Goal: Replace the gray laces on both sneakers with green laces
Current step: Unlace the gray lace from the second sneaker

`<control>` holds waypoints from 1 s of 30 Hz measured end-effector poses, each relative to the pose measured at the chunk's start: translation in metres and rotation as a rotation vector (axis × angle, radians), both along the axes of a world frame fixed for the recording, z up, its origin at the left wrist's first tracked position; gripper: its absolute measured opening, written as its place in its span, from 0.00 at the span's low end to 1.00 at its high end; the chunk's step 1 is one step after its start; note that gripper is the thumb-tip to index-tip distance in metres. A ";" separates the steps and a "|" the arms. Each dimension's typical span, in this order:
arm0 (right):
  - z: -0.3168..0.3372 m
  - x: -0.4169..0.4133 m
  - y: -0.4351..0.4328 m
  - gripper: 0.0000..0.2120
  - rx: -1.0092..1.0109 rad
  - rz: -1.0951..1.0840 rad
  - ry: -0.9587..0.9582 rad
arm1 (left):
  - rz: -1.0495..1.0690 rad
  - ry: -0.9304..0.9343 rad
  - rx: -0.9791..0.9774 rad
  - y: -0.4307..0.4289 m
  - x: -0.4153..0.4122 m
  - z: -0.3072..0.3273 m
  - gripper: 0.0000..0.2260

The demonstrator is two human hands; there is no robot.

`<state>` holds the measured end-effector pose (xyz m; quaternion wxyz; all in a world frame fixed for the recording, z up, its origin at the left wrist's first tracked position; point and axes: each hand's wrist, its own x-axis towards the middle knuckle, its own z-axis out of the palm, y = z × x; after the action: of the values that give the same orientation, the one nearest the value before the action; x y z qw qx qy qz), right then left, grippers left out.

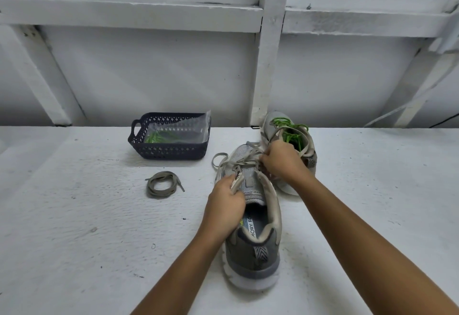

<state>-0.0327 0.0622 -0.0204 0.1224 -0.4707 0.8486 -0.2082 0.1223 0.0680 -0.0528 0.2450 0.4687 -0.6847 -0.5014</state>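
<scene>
A gray sneaker (pixel 253 242) stands heel toward me in the middle of the white surface, with a gray lace (pixel 224 159) still threaded through it and loose ends trailing off to its left. My left hand (pixel 224 203) grips the left eyelet flap beside the tongue. My right hand (pixel 280 159) pinches the gray lace over the upper eyelets. Behind it lies the second sneaker (pixel 306 152), threaded with a green lace (pixel 289 129). A removed gray lace (pixel 161 185) lies coiled on the surface to the left.
A dark perforated basket (pixel 171 151) sits at the back left and holds a clear plastic bag with a green lace (pixel 159 137) inside. A white wall with beams rises behind the surface. A cable runs along the far right.
</scene>
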 end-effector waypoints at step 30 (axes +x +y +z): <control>0.020 -0.003 0.001 0.20 -0.088 -0.050 -0.008 | 0.005 0.018 -0.033 0.002 0.000 0.003 0.21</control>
<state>-0.0362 0.0631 -0.0003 0.0997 -0.4533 0.8498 -0.2500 0.1228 0.0696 -0.0496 0.2601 0.4616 -0.6897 -0.4935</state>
